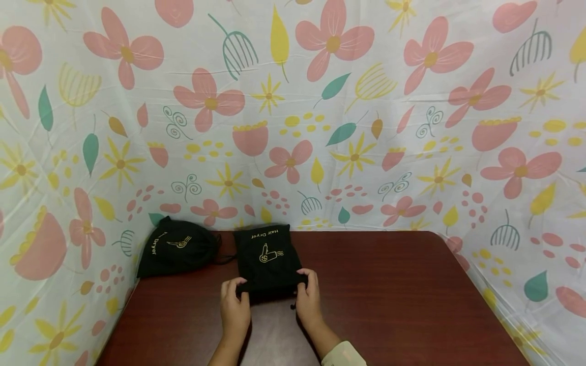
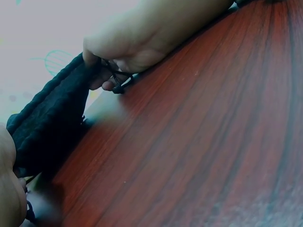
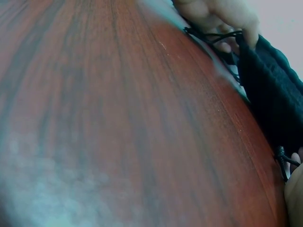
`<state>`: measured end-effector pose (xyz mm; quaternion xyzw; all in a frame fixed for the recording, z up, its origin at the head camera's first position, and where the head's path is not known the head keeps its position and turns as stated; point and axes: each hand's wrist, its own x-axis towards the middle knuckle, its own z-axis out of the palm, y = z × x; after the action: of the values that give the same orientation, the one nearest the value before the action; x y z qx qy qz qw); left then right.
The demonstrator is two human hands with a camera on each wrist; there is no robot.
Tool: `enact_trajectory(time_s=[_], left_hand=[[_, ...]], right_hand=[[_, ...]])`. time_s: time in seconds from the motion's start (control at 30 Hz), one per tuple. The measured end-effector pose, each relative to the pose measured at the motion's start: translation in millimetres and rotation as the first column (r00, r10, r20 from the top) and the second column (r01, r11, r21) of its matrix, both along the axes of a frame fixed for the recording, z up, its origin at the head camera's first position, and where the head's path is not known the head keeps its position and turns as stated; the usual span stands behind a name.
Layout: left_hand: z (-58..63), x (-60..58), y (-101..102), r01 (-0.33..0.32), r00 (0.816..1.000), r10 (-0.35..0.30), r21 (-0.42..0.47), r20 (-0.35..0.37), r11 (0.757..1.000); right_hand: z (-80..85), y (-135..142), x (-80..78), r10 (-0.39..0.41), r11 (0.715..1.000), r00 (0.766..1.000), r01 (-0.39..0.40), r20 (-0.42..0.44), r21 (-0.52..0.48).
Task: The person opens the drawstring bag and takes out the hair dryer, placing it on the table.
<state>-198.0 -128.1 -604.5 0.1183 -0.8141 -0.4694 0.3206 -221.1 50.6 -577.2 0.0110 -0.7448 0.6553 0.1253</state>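
A black drawstring bag (image 1: 265, 267), printed in gold with "Hair Dryer" and a dryer picture, lies at the middle of the table with its mouth edge towards me. My left hand (image 1: 235, 305) pinches the left corner of that edge between thumb and fingers. At the right corner my right hand (image 1: 310, 300) grips in the same way. Stretched between both hands, the gathered hem (image 2: 45, 106) shows in the left wrist view. A cord with a small dark end (image 2: 118, 88) hangs by the right hand. What is inside the bag is hidden.
Left of it, a second black drawstring bag (image 1: 183, 249) with a similar gold print lies bulging at the table's back left. The reddish-brown wooden table (image 1: 389, 295) reaches to a white curtain (image 1: 293, 122) patterned with flowers, which hangs behind it and along both sides.
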Motion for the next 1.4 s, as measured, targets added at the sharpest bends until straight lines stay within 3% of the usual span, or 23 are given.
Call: enact_trajectory(time_s=[0.57,0.87,1.07,1.3,1.4], left_hand=[[-1.9,1.1,-7.1,-0.005,1.000,0.005,0.007,-0.007,1.000],[-0.2,0.3,-14.1,-0.001,1.000,0.001,0.034,0.008,0.999],[-0.3,1.2,-12.6,0.011,1.000,-0.011,-0.003,0.029,1.000],[-1.5,1.4,-10.3,0.034,0.998,-0.036,0.034,0.044,0.999],[-0.9,1.8,-10.2,0.037,0.998,-0.039,0.030,0.055,0.999]], right_hand=[[-6.5,0.4,-2.4,-0.091,0.996,0.989,0.093,-0.118,0.015],[-8.4,2.4,-4.4,-0.074,0.997,0.994,0.074,-0.086,-0.008],[-7.3,2.1,-3.9,-0.088,0.996,0.993,0.086,-0.078,-0.022],[-5.2,-0.2,-3.1,-0.111,0.994,0.982,0.109,-0.154,-0.018],[-7.3,-1.7,-4.1,-0.120,0.993,0.982,0.118,-0.147,-0.017]])
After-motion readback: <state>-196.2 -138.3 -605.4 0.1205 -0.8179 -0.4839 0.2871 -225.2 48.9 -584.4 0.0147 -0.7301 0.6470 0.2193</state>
